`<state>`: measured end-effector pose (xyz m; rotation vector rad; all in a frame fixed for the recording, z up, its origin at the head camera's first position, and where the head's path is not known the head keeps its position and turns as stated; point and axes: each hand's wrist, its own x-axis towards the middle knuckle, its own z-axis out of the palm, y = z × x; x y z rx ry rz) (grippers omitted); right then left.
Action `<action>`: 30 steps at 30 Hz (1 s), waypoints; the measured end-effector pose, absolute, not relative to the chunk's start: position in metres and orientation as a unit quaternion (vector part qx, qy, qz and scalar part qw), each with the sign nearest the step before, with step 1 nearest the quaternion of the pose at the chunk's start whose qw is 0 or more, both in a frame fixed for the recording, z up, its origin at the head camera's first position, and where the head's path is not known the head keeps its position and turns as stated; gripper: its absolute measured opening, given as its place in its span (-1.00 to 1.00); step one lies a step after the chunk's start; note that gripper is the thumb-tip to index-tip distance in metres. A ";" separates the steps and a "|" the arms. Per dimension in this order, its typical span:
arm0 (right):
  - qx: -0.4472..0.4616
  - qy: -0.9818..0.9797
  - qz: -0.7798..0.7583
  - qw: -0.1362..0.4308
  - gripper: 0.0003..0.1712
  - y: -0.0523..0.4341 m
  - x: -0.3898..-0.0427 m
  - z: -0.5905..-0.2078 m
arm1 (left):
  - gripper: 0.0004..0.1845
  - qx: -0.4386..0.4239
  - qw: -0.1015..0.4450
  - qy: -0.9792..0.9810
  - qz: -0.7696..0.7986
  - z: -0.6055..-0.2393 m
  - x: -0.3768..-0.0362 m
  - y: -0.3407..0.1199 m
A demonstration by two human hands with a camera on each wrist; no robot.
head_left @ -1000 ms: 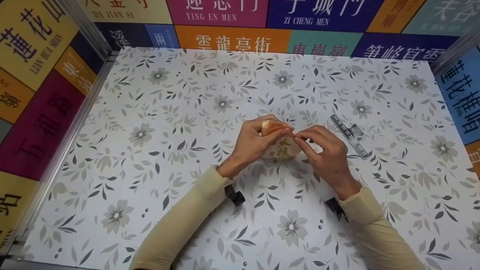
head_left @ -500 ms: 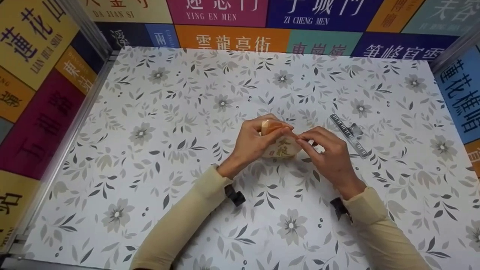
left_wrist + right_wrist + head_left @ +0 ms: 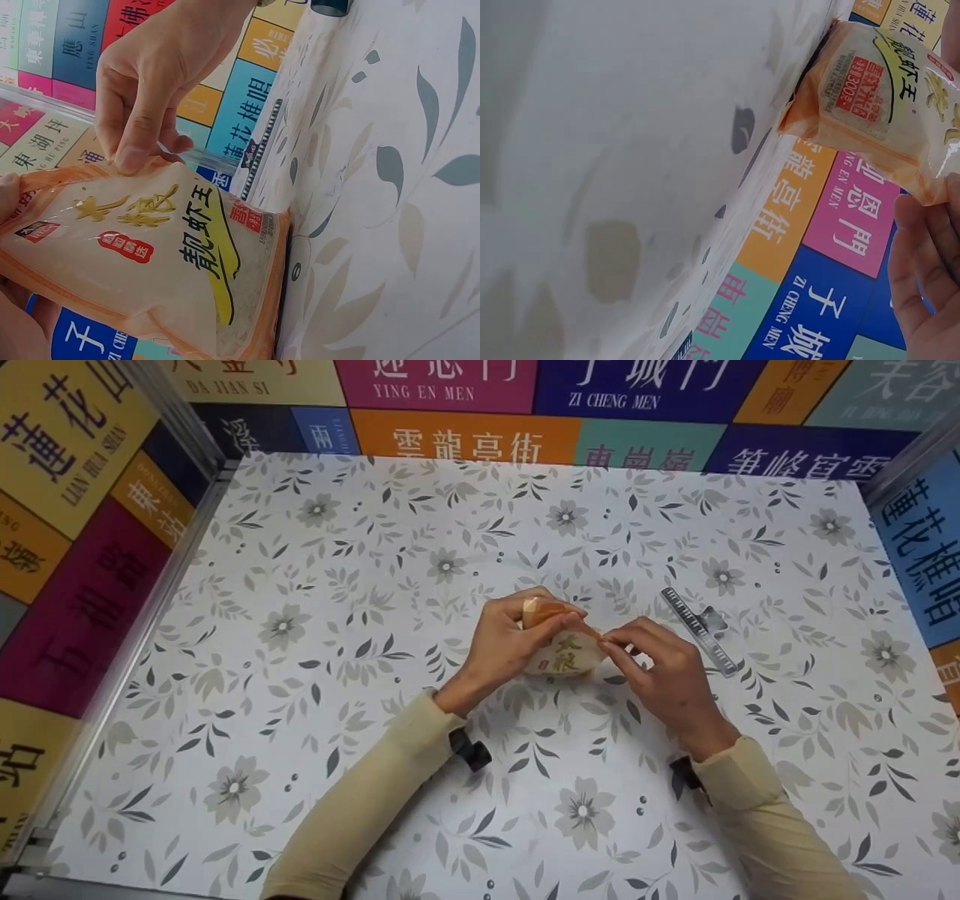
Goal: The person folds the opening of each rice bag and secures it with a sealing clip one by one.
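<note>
Rice bag: upright at mid-tabletop, between both hands. Left hand grips its top edge; right hand pinches the top corner. Ruler clip lies just right.

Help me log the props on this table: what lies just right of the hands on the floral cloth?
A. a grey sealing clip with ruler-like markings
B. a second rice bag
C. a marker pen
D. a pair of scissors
A: in the head view a slim grey clip with ruler-like markings lies on the table just beyond the right hand, untouched.
</note>
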<state>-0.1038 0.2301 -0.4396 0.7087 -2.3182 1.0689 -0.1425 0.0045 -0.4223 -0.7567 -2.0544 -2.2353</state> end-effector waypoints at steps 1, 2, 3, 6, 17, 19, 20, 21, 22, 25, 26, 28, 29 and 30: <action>0.260 -0.849 0.391 0.243 -0.91 0.231 -0.104 -0.440 | -0.85 -0.241 0.006 -0.658 -0.714 -0.422 -0.142 0.004; 0.261 -0.850 0.389 0.243 -0.92 0.231 -0.104 -0.440 | -0.85 -0.240 0.005 -0.659 -0.713 -0.422 -0.142 0.004; 0.262 -0.850 0.387 0.242 -0.92 0.232 -0.104 -0.440 | -0.85 -0.238 0.004 -0.660 -0.712 -0.422 -0.142 0.005; 0.266 -0.851 0.382 0.242 -0.95 0.233 -0.104 -0.440 | -0.85 -0.235 0.003 -0.660 -0.714 -0.421 -0.142 0.004; 0.273 -0.854 0.371 0.242 -0.88 0.236 -0.103 -0.442 | -0.85 -0.239 0.008 -0.656 -0.716 -0.422 -0.142 0.004; 0.274 -0.855 0.368 0.244 -0.87 0.237 -0.102 -0.442 | -0.85 -0.238 0.008 -0.658 -0.714 -0.422 -0.142 0.004; 0.274 -0.855 0.366 0.244 -0.88 0.237 -0.102 -0.443 | -0.85 -0.237 0.008 -0.659 -0.714 -0.422 -0.142 0.004; 0.275 -0.855 0.366 0.245 -0.88 0.237 -0.102 -0.443 | -0.86 -0.237 0.008 -0.659 -0.713 -0.421 -0.141 0.004; 0.275 -0.855 0.365 0.245 -0.88 0.237 -0.102 -0.443 | -0.86 -0.236 0.007 -0.660 -0.713 -0.421 -0.141 0.004; 0.275 -0.854 0.368 0.243 -0.89 0.238 -0.102 -0.443 | -0.86 -0.236 0.006 -0.659 -0.714 -0.420 -0.141 0.004; 0.275 -0.854 0.370 0.241 -0.89 0.238 -0.102 -0.443 | -0.85 -0.235 0.005 -0.658 -0.715 -0.420 -0.141 0.004; 0.276 -0.854 0.370 0.241 -0.90 0.238 -0.102 -0.442 | -0.85 -0.233 0.004 -0.658 -0.716 -0.421 -0.141 0.004; 0.276 -0.854 0.370 0.240 -0.91 0.238 -0.102 -0.442 | -0.85 -0.232 0.004 -0.659 -0.715 -0.421 -0.141 0.004; 0.276 -0.854 0.371 0.240 -0.91 0.239 -0.102 -0.442 | -0.85 -0.230 0.004 -0.660 -0.715 -0.421 -0.142 0.004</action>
